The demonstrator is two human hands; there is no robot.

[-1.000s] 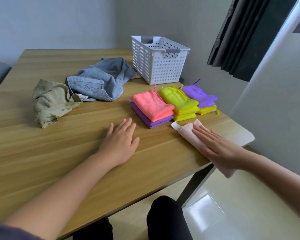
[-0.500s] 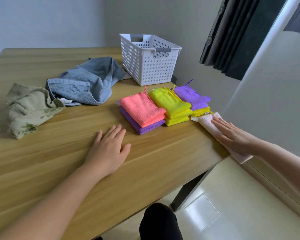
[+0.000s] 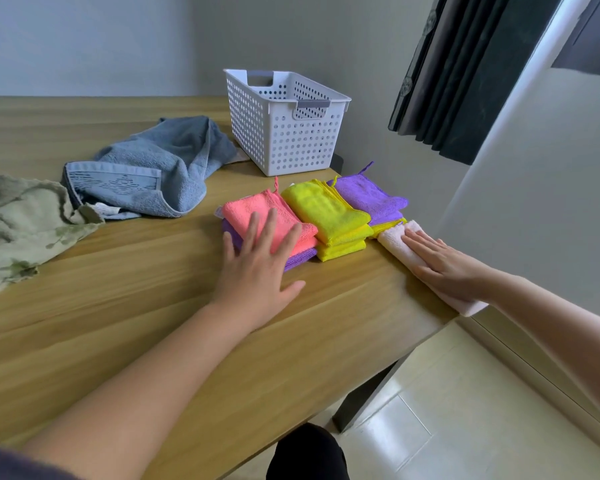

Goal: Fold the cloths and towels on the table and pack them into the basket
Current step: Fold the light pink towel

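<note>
Towels: green towel point(image 3: 25, 226) and blue towel point(image 3: 153, 168) lie crumpled left of the basket point(image 3: 284, 140).
Left hand point(image 3: 257, 271): my fingers straight, spread over the pink cloth point(image 3: 238, 209) in front of the basket.
Right hand point(image 3: 444, 268): fingers straight, flat on the pale cloth point(image 3: 392, 239), front-right of the basket.

You are working at one desk point(image 3: 153, 323) carrying one white basket point(image 3: 284, 133). Two unfolded towels are lying at the left: one blue towel point(image 3: 160, 168), one green towel point(image 3: 25, 223). Three folded stacks are sitting side by side: coral-topped stack point(image 3: 257, 211), yellow stack point(image 3: 326, 213), purple-topped stack point(image 3: 368, 195). One pale pink cloth point(image 3: 392, 240) is lying right of them.
</note>
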